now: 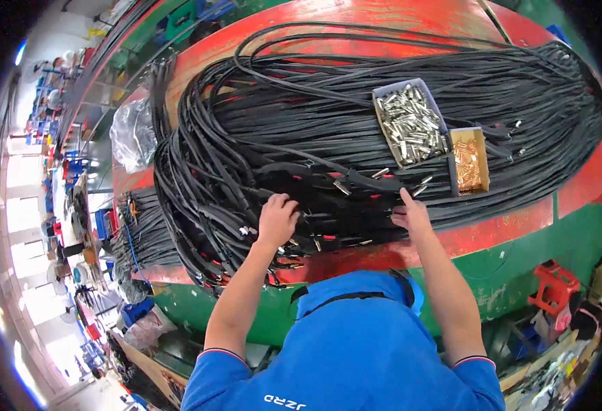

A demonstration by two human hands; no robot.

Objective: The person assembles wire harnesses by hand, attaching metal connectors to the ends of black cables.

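Note:
Long black cables [314,123] lie in a thick looped bundle across the red tabletop. My left hand [278,219] is closed, fingers curled over a black cable near the bundle's front; its fingertips are partly hidden. Farther right, my right hand [411,214] rests by the cables with fingers apart, the index finger stretched forward. Around and between both hands lie cable ends with silver metal plugs [342,188] and small red marks. Just beyond the right hand, one silver plug [419,190] sticks out.
An open box of silver metal connector parts [410,123] sits on the cables, beside a smaller box of copper-coloured pieces [470,164]. Clear plastic wrap [133,135] lies at left. A red stool [554,288] stands on the right beyond the table's red edge [506,236].

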